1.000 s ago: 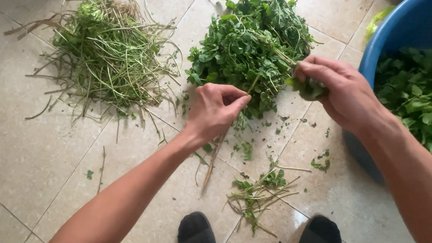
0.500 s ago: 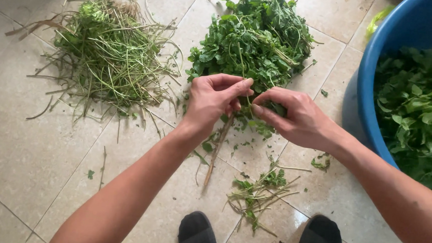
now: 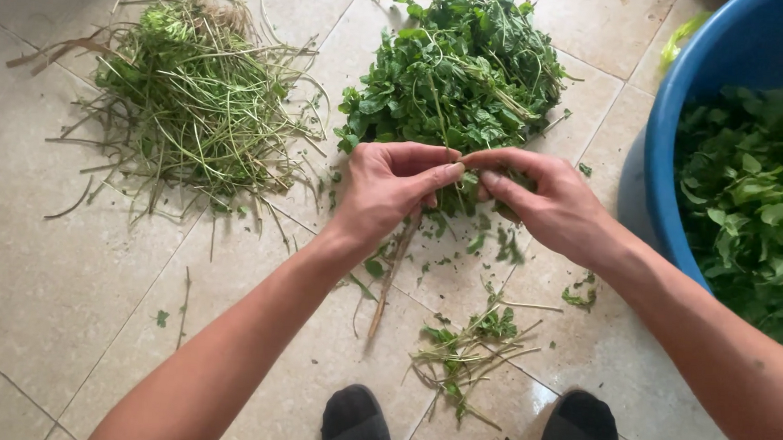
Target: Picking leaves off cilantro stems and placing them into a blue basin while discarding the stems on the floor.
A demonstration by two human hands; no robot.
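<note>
I see both hands meet at centre: left hand (image 3: pixel 391 189) pinches a leafy stem (image 3: pixel 392 269), right hand (image 3: pixel 544 201) grips its top; blue basin (image 3: pixel 671 163) at three o'clock.

Right hand (image 3: pixel 549 201): a second ago it was off by the blue tub (image 3: pixel 680 164) with plucked leaves in it; since then I have brought it back empty, and its fingertips now meet my left hand.
Left hand (image 3: pixel 393 189): barely moved; thumb and forefinger now touch my right fingertips.
Stem (image 3: pixel 395 265): now pinched by both hands at its top, hanging below my left hand.
</note>
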